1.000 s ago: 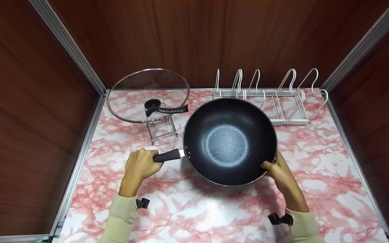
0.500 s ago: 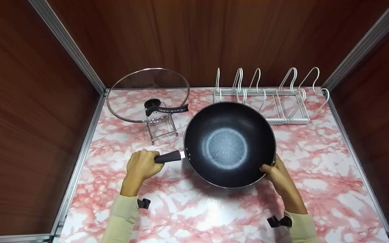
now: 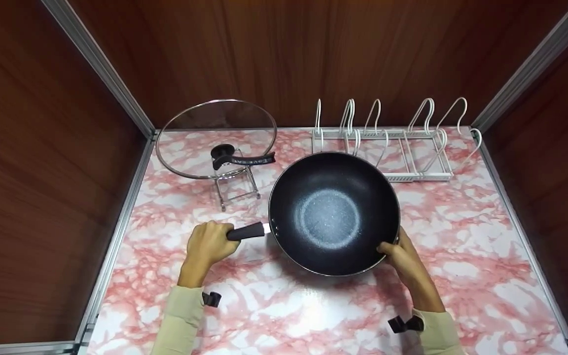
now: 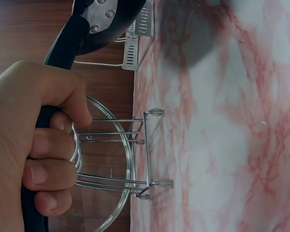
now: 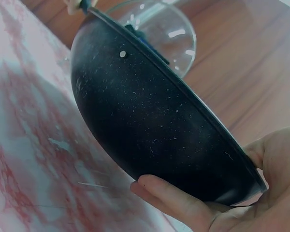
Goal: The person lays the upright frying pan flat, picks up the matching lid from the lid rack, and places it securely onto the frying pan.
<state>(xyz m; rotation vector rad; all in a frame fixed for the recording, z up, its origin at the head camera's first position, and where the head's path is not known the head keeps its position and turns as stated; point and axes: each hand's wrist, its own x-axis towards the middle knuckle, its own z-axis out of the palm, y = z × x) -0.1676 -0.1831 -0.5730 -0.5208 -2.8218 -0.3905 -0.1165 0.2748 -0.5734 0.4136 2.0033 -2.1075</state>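
Between both hands a black wok (image 3: 334, 212) hangs above the table, its speckled inside facing up in the head view. My left hand (image 3: 211, 242) grips the wok's dark handle (image 3: 247, 231); in the left wrist view its fingers (image 4: 50, 174) wrap right round it. On the opposite side my right hand (image 3: 405, 256) holds the rim, thumb over the inner edge. From the right wrist view, its other fingers (image 5: 174, 195) support the wok's dark underside (image 5: 140, 111). A gap separates the wok from the table there.
A glass lid (image 3: 185, 140) with a black knob stands in a small wire stand (image 3: 237, 197) at the back left. Behind the wok, a white rack (image 3: 427, 176) with several upright loops lies along the back. Brown panels (image 3: 284, 59) wall in the marbled table (image 3: 274, 315).
The wok has shifted slightly toward me and looks a little smaller, uncovering more of the white rack. Both hands keep their hold; the right has drifted slightly left. Lid and stand stay still.
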